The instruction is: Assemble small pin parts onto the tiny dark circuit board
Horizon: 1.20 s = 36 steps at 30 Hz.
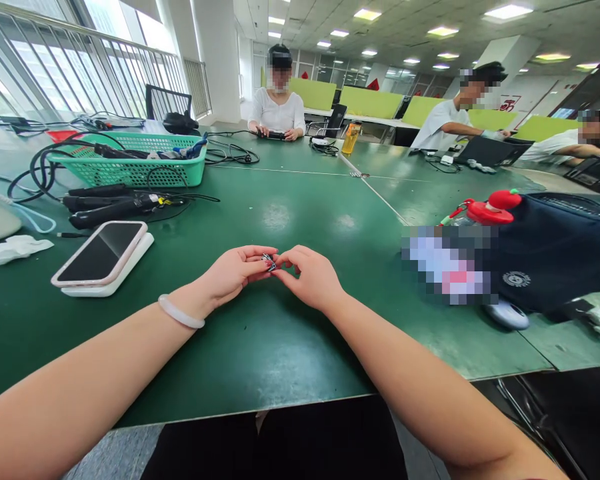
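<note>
My left hand (235, 272) and my right hand (313, 279) meet fingertip to fingertip just above the green table (280, 340). Both pinch one small dark object (269, 261) between them; it is too small to name. The fingers of each hand are curled in around it. A pale bangle (181, 313) sits on my left wrist.
A phone on a white pad (103, 257) lies to the left, behind it black handles with cables (110, 203) and a green basket (133, 160). A dark bag (555, 250) with a red-capped bottle (490, 208) lies right. Three people sit at the far side.
</note>
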Each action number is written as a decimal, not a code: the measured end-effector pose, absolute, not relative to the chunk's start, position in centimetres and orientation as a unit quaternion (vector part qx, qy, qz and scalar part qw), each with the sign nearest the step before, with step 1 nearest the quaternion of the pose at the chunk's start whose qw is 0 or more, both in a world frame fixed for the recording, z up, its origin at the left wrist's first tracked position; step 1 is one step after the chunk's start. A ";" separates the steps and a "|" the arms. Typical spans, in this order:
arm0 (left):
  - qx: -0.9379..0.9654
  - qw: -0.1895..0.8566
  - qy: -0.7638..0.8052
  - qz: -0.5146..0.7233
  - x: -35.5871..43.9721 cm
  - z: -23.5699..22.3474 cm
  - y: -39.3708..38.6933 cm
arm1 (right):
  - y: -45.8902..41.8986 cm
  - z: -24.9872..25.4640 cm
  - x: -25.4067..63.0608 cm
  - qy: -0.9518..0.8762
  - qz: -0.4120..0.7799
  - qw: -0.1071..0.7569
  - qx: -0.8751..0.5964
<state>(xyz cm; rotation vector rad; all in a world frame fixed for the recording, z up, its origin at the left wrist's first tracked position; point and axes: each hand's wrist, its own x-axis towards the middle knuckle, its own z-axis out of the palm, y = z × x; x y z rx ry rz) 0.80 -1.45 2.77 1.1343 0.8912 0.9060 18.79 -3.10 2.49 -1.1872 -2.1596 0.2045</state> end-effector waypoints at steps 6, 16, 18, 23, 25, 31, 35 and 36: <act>0.701 0.320 0.546 0.329 -3.3 4.5 0.8 | -2.7 2.5 19.2 -0.823 0.132 0.333 -0.441; 0.665 -0.025 0.742 0.082 -12.3 3.5 4.8 | -1.4 1.9 20.8 -0.788 0.193 0.325 -0.487; 0.659 -0.030 0.747 0.084 -12.8 3.3 5.1 | -1.3 1.8 20.9 -0.785 0.199 0.326 -0.488; 0.652 -0.032 0.752 0.091 -12.8 3.4 5.1 | -1.1 1.6 20.9 -0.789 0.207 0.319 -0.483; 0.650 -0.034 0.753 0.100 -12.6 3.5 5.0 | -1.1 1.6 20.9 -0.791 0.205 0.317 -0.482; 0.672 -0.045 0.727 0.134 -12.5 3.5 5.0 | -1.2 1.5 20.9 -0.791 0.210 0.310 -0.483; 0.666 -0.056 0.733 0.125 -12.3 3.3 5.1 | -1.2 1.5 20.8 -0.792 0.216 0.304 -0.483; 0.663 -0.052 0.738 0.119 -12.2 3.3 5.1 | -1.2 1.5 20.8 -0.793 0.217 0.302 -0.483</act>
